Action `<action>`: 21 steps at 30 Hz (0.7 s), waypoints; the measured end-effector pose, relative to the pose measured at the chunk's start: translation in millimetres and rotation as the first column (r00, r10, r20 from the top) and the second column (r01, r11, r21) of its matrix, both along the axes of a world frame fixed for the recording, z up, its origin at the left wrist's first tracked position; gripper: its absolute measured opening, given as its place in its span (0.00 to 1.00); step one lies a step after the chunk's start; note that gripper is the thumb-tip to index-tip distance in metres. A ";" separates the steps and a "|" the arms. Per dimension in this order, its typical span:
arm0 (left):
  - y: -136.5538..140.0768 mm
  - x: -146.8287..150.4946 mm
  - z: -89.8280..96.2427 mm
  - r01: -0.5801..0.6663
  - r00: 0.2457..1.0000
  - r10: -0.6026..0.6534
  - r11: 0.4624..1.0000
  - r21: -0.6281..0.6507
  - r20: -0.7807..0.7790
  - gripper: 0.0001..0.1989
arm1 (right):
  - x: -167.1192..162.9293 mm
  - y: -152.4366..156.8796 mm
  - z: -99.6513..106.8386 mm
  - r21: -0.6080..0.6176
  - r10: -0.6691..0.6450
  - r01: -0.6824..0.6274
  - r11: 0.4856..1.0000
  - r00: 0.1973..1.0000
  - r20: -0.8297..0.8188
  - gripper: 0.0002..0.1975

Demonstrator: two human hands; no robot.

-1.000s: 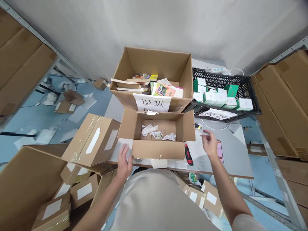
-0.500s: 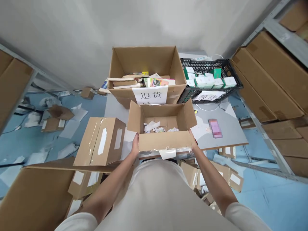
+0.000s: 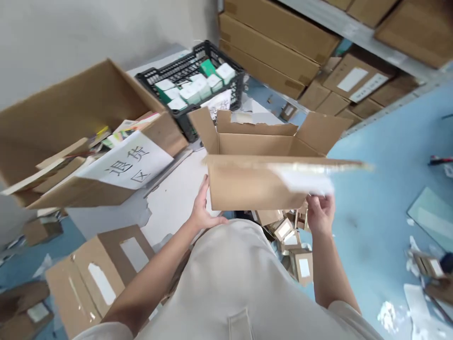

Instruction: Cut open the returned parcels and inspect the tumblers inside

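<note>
An opened cardboard box (image 3: 253, 186) is in front of my waist, its flaps raised and its right end smeared by motion. My left hand (image 3: 204, 210) is at the box's lower left corner, fingers stretched up along its side and thumb spread out below it. With closed fingers, my right hand (image 3: 320, 212) grips the box at its lower right, just under a blurred white label (image 3: 304, 179). The inside bottom of the box is hidden by its front wall.
A large carton (image 3: 78, 94) of books, with a handwritten paper sign, stands at left beside a black crate (image 3: 191, 71) of green-and-white boxes. A taped carton (image 3: 102, 274) lies lower left. Small parcels (image 3: 286, 236) are piled below on the blue floor. Shelves (image 3: 354, 28) hold cartons at right.
My view and body have turned right, away from the table. The opened box has come along, and its front now stands upright. My right hand has shifted to its lower right; my left fingers have spread.
</note>
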State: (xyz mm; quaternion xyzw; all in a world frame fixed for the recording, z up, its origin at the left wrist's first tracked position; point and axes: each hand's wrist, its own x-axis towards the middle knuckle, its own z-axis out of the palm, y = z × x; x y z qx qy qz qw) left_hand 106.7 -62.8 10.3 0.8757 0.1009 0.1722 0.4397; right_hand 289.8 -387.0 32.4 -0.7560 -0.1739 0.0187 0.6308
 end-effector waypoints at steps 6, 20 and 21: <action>-63.1 121.8 9.8 -0.018 0.999 0.024 0.971 -0.238 0.023 0.55 | -11.9 -72.5 -3.4 -0.480 0.167 -0.097 0.872 0.980 0.106 0.61; -180.4 230.1 -51.4 0.560 0.789 -0.571 0.820 -0.116 -0.229 0.49 | -44.8 -163.6 -71.9 -0.570 -0.496 0.522 0.634 0.840 0.218 0.23; -184.5 231.9 -64.4 0.591 0.759 -0.595 0.800 -0.103 -0.264 0.47 | -46.7 -167.5 -80.7 -0.581 -0.519 0.540 0.609 0.826 0.223 0.23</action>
